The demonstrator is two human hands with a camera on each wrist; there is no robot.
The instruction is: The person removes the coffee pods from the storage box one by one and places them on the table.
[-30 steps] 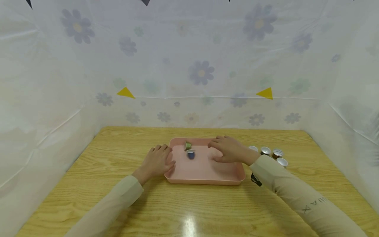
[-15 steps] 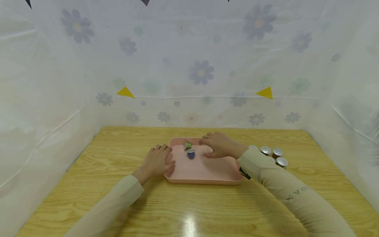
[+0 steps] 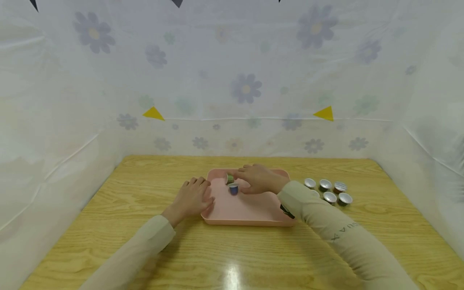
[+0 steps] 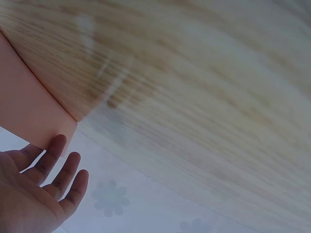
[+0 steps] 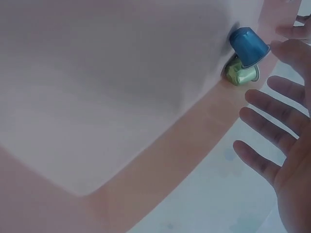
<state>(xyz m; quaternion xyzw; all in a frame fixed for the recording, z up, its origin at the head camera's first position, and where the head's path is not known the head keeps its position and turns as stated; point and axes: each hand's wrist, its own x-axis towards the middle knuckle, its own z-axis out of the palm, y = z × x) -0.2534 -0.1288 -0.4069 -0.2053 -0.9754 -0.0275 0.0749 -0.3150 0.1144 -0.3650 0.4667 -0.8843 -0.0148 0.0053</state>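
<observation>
Inside the pink tray (image 3: 250, 222) lie two coffee capsules, a blue coffee capsule (image 3: 233, 189) and a green coffee capsule (image 3: 230, 179) behind it. My right hand (image 3: 259, 180) is over the tray, just right of both capsules, with its fingers spread. In the right wrist view its thumb is right at the rim of the blue capsule (image 5: 249, 46), which overlaps the green capsule (image 5: 239, 75). At the tray's left side my left hand (image 3: 192, 196) touches the rim with relaxed fingers. The left wrist view shows those fingers apart, the index fingertip (image 4: 59, 141) against the tray wall.
Right of the tray, several coffee capsules (image 3: 345, 198) stand lid-up in rows on the wooden table (image 3: 232, 253); my right sleeve (image 3: 326, 221) hides part of that area. White flower-patterned sheeting (image 3: 246, 133) encloses the back and sides.
My right hand has moved left over the tray to the two capsules, uncovering more of the capsules on the table. The left hand and the tray stay where they were.
</observation>
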